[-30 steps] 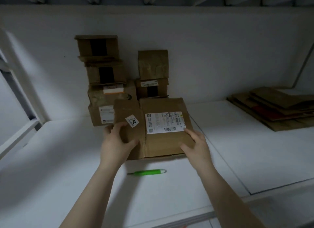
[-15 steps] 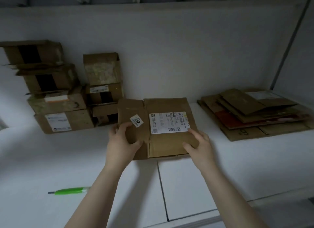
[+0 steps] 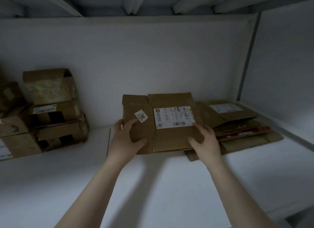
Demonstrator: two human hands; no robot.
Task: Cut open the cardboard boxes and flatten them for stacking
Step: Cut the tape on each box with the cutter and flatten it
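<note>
Holding a flattened cardboard box [image 3: 169,139] from both sides at the centre of the frame, its broad face tipped up toward the camera. Gripping the left flap with the left hand [image 3: 126,141]: thumb laid across the front just below a small white sticker [image 3: 141,117] printed "02", fingers wrapped behind the left edge. Pinching the lower right part with the right hand [image 3: 206,141]: thumb pressed on the front, index fingertip reaching the corner of the white shipping label [image 3: 174,117], other fingers not clearly visible. Reaching in with both bare forearms from the bottom of the frame, converging toward the box.

Overlapping, right of centre, a pile of flattened cardboard [image 3: 246,135] lying on the white tabletop [image 3: 153,185]; impossible to tell whether touching that pile or held just above it. Stacked at the left edge of the frame, against the pale wall [image 3: 153,57], several unflattened brown boxes [image 3: 51,108], some with labels and dark tape, one open at the top. Running back across the tabletop just left of the left hand, a thin dark seam [image 3: 108,142]. Crossing the top of the frame, pale overhead beams [image 3: 192,4]; dim, greyish light throughout.
</note>
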